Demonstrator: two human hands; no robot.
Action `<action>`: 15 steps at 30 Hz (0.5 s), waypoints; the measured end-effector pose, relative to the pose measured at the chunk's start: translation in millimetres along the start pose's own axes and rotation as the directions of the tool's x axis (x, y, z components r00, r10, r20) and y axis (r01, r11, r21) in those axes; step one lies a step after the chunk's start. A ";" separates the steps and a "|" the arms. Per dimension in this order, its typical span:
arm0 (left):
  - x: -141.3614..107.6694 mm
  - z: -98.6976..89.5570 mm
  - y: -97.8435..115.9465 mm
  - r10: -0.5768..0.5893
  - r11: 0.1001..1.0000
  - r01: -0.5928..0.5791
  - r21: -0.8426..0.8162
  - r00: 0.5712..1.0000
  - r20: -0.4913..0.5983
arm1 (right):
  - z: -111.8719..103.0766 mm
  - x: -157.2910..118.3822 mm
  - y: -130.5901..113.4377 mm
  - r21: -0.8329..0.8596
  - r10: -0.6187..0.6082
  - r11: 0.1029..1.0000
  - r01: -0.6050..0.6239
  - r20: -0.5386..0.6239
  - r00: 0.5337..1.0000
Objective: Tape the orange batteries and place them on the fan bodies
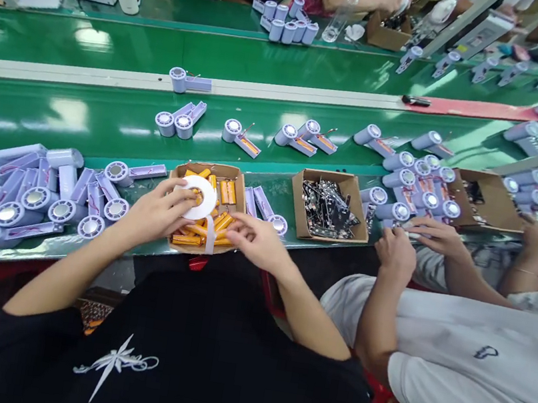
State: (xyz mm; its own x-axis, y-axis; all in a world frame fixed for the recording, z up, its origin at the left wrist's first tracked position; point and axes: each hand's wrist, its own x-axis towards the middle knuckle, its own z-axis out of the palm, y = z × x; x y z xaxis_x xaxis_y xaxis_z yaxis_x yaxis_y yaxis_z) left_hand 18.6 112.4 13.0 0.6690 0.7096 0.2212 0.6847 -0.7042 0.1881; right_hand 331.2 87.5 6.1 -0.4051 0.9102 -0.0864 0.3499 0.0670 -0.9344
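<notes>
My left hand (159, 212) grips a white tape roll (205, 199) over a cardboard box (245, 188) of orange battery cells (187, 240). A pale strip of tape (210, 236) hangs from the roll across the box's near side. At the box's right edge is my right hand (260, 244), its thumb and forefinger close to the strip and the cells; what they pinch, if anything, is too small to make out. Just right of that hand lie lavender housings (263, 202). More lavender fan housings (37, 197) are piled to the left of my left hand.
A box of black parts (326, 207) stands to the right. Beyond run green conveyor belts (124, 119) with scattered housings and a pale divider rail (285, 91). A co-worker's hands (398, 248) work close on the right, near another cardboard box (488, 204). People sit across the line.
</notes>
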 end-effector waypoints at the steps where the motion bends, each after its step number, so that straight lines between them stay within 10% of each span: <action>1: -4.9 -1.4 6.4 -0.020 1.000 0.020 0.000 0.997 -0.071 | 15.1 0.1 -2.4 0.059 0.003 0.998 -0.007 0.068 0.998; 9: -63.9 -3.7 14.9 -0.182 0.983 0.183 -0.024 0.934 -0.306 | 36.0 18.2 -18.4 -0.143 -0.099 0.957 0.251 0.653 0.751; 13: -69.2 4.2 21.7 -0.180 0.983 0.184 -0.024 0.917 -0.356 | 26.9 76.9 -24.9 -0.573 0.043 0.816 0.070 0.180 0.983; 15: -64.8 9.9 28.1 -0.173 0.985 0.171 -0.037 0.922 -0.347 | 29.5 106.8 -27.1 -0.729 0.106 0.679 -0.087 -0.021 0.994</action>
State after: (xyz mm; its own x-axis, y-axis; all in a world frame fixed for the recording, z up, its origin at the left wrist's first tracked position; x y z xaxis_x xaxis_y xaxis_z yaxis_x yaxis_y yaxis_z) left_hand -2.6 46.9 -5.6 0.3977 0.7668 0.5039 0.7776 -0.5732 0.2584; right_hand 253.6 170.8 12.0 -0.3483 0.9204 -0.1775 0.8886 0.2639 -0.3750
